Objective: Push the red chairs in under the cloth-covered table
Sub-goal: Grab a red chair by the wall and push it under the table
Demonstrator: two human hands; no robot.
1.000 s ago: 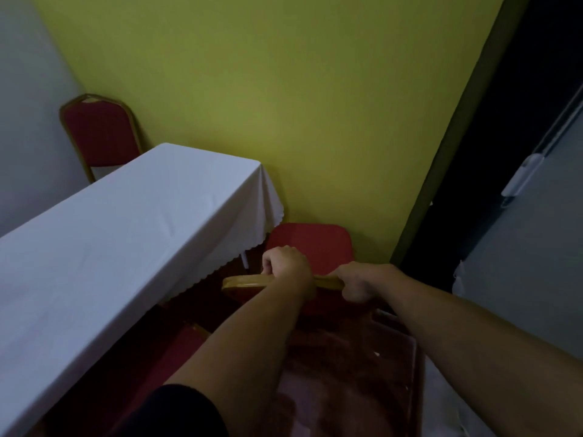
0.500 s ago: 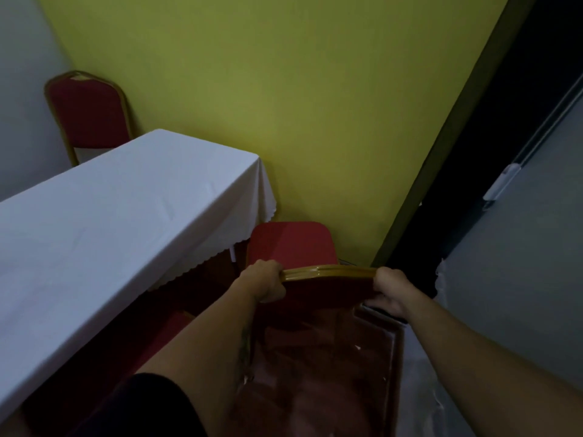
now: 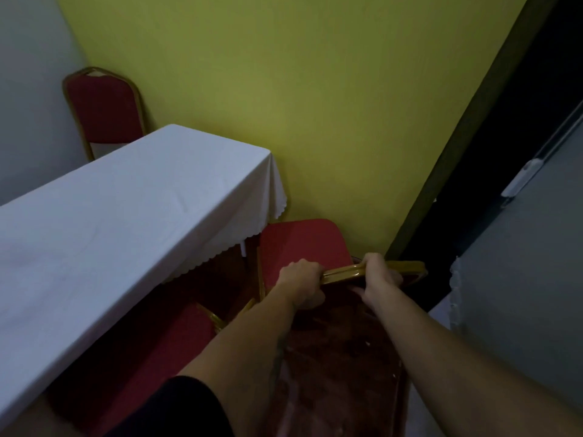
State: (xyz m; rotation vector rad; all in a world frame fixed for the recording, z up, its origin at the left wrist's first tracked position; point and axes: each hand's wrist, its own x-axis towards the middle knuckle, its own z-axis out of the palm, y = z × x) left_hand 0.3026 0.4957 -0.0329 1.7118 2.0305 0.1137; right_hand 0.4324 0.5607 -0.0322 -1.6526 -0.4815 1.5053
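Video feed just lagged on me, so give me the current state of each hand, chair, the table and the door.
left hand: gripping the gold top rail.
right hand: gripping the same rail.
held chair: seat fully exposed beyond the table's end, not under.
second chair: seat partly under the cloth edge.
far chair: upright behind the table, by the wall.
table: covered by white cloth.
door: open onto a dark gap.
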